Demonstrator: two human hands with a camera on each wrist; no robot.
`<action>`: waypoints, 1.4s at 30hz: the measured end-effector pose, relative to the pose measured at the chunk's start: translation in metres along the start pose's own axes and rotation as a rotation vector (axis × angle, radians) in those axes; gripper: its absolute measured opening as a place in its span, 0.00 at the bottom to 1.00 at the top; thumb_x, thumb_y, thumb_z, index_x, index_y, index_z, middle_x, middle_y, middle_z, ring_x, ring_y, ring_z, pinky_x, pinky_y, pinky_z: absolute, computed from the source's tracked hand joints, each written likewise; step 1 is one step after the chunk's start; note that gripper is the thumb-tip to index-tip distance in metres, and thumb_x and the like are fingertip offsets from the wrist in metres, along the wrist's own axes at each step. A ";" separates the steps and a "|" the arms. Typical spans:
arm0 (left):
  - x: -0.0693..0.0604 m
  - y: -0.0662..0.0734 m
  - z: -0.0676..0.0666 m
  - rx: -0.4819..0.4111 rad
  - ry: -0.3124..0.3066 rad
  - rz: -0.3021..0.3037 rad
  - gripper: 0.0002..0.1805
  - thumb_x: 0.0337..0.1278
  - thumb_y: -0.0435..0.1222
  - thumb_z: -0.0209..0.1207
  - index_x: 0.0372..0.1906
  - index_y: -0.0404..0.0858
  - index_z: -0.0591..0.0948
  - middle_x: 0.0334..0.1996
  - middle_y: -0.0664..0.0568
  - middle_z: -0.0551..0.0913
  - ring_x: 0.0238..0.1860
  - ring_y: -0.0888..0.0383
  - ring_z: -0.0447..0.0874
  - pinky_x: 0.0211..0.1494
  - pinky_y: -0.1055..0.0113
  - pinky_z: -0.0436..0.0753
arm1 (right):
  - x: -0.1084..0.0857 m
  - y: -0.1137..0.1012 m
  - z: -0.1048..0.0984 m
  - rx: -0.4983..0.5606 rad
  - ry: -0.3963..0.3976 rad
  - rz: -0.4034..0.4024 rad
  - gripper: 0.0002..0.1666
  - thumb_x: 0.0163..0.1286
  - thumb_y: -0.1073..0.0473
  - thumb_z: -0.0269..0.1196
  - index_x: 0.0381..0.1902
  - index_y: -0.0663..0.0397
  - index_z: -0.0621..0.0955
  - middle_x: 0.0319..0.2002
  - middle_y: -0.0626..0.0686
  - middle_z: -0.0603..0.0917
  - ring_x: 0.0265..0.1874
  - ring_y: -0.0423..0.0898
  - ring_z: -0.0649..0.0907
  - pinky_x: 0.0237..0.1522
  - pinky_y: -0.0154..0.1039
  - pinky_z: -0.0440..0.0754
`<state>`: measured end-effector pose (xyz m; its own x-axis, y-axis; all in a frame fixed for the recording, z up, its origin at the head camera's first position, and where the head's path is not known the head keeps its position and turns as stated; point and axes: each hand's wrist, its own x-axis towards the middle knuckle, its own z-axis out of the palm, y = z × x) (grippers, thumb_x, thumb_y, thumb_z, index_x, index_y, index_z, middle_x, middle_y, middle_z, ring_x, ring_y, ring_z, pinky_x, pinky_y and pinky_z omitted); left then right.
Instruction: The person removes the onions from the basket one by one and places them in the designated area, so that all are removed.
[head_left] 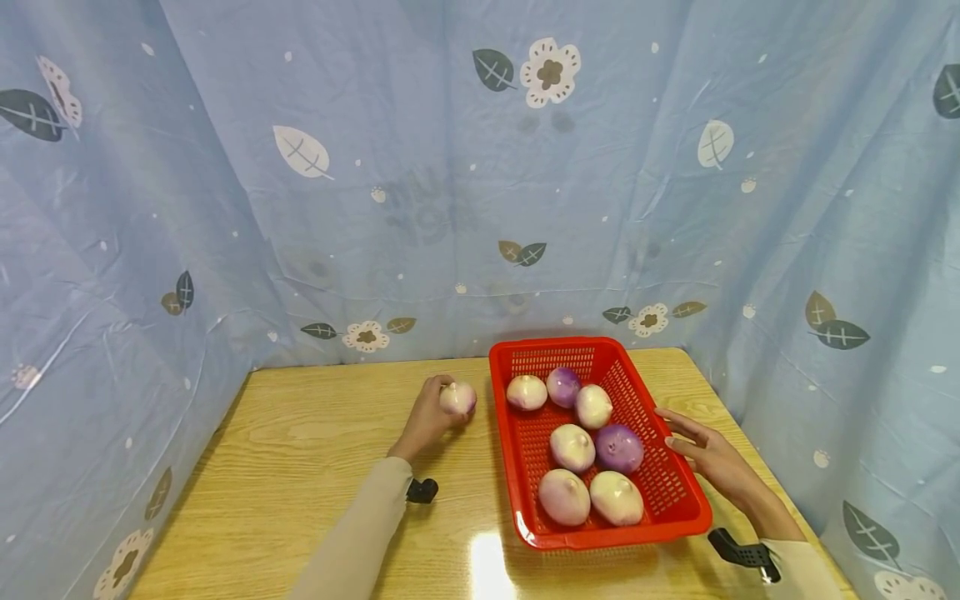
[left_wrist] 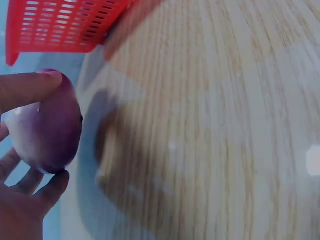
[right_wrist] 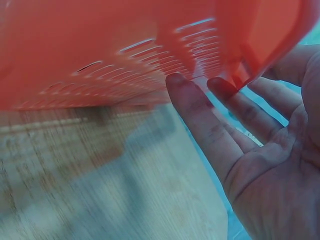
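My left hand grips an onion over the table, left of the red basket. Close up in the left wrist view, the onion is purple and pale, with the thumb on one side and the fingertips on the other. Several onions lie inside the basket, among them a purple onion and a whitish onion. At the basket's right side is my right hand, its fingers fairly straight along the rim. The right wrist view shows its fingertips by the slotted wall, apparently touching it.
The wooden table stretches left of the basket. A blue curtain printed with leaves and flowers hangs behind the table and along both sides. Black camera straps are on the wrists.
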<state>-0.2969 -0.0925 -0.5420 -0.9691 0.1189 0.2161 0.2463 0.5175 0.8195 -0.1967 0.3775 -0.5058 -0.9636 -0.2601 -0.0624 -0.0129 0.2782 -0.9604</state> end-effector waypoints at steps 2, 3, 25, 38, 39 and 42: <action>0.000 -0.001 0.003 0.006 0.001 0.004 0.35 0.36 0.27 0.75 0.56 0.33 0.73 0.57 0.38 0.73 0.58 0.42 0.75 0.65 0.48 0.74 | 0.000 -0.001 0.001 0.003 -0.001 -0.002 0.35 0.76 0.58 0.55 0.75 0.59 0.58 0.55 0.31 0.76 0.49 0.35 0.84 0.44 0.43 0.87; 0.000 -0.001 0.004 0.010 0.003 0.006 0.35 0.36 0.26 0.74 0.56 0.33 0.73 0.56 0.37 0.73 0.58 0.43 0.75 0.64 0.49 0.75 | -0.001 -0.001 0.001 0.006 -0.001 -0.001 0.35 0.76 0.57 0.55 0.75 0.58 0.58 0.55 0.31 0.76 0.49 0.35 0.84 0.44 0.43 0.87; -0.002 0.005 0.009 0.078 -0.052 0.048 0.41 0.41 0.31 0.75 0.64 0.34 0.70 0.65 0.39 0.69 0.66 0.41 0.66 0.68 0.45 0.71 | 0.000 0.002 0.002 0.012 0.007 0.016 0.35 0.76 0.56 0.55 0.76 0.57 0.58 0.55 0.32 0.76 0.49 0.35 0.84 0.45 0.44 0.87; -0.009 0.023 -0.002 0.104 -0.038 0.100 0.39 0.44 0.32 0.74 0.65 0.37 0.70 0.66 0.42 0.69 0.68 0.43 0.66 0.69 0.46 0.71 | -0.001 -0.002 0.000 -0.015 -0.010 0.026 0.36 0.76 0.55 0.54 0.76 0.57 0.57 0.58 0.37 0.74 0.50 0.33 0.82 0.45 0.43 0.87; -0.010 0.025 -0.002 0.105 -0.035 0.108 0.39 0.44 0.32 0.74 0.65 0.38 0.70 0.66 0.42 0.69 0.69 0.43 0.66 0.69 0.46 0.71 | -0.001 -0.002 0.000 -0.014 -0.013 0.023 0.36 0.76 0.55 0.54 0.76 0.57 0.57 0.57 0.37 0.74 0.50 0.33 0.82 0.45 0.43 0.87; -0.013 0.033 -0.005 0.121 -0.023 0.140 0.38 0.46 0.34 0.74 0.65 0.39 0.71 0.65 0.43 0.70 0.69 0.43 0.66 0.69 0.46 0.71 | -0.001 -0.001 0.000 -0.013 -0.009 0.018 0.36 0.76 0.56 0.54 0.76 0.57 0.57 0.57 0.35 0.74 0.50 0.33 0.82 0.45 0.43 0.87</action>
<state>-0.2765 -0.0813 -0.5152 -0.9259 0.2158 0.3100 0.3766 0.5922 0.7124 -0.1955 0.3779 -0.5042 -0.9611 -0.2636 -0.0825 0.0010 0.2953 -0.9554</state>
